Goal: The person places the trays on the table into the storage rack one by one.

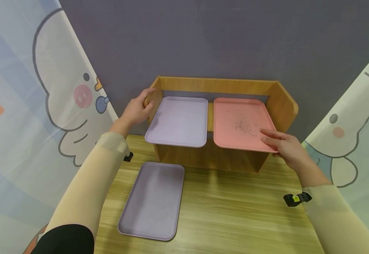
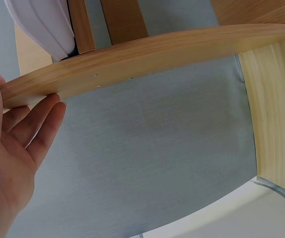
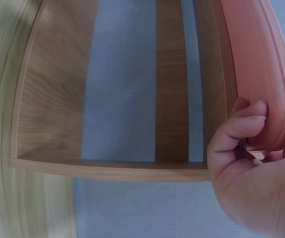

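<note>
Room: grey backdrop [image 1: 210, 42] behind, cartoon-printed curtains [image 1: 16, 141] at both sides.
Tabletop: pale wood-grain tabletop [image 1: 241, 211], its near edge cut off by the frame; it stretches right from the mauve tray.
Mauve tray: the mauve tray [image 1: 154, 203] lies flat on the tabletop, beside the left forearm. Its far rim is just before the shelf; contact there is hard to judge.
Pink tray: the pink tray [image 1: 241, 121], dark-speckled, rests on the right part of the shelf top, its near rim jutting past the front.
Right hand: the right hand [image 1: 287, 151] grasps the pink tray's near right corner, digits above and below; some are hidden by the tray.
Lavender tray: the lavender tray [image 1: 179, 121] sits on the left part, also overhanging, a narrow gap between it and the pink one.
Left hand: the left hand [image 1: 138, 109] grips the left side panel [image 2: 147, 62] by its edge, just beside the lavender tray; its thumb is partly cut off in the left wrist view.
Shelf: the wooden shelf [image 1: 217, 84] has a raised rear rail; the overhanging trays hide part of its lower space from above.
</note>
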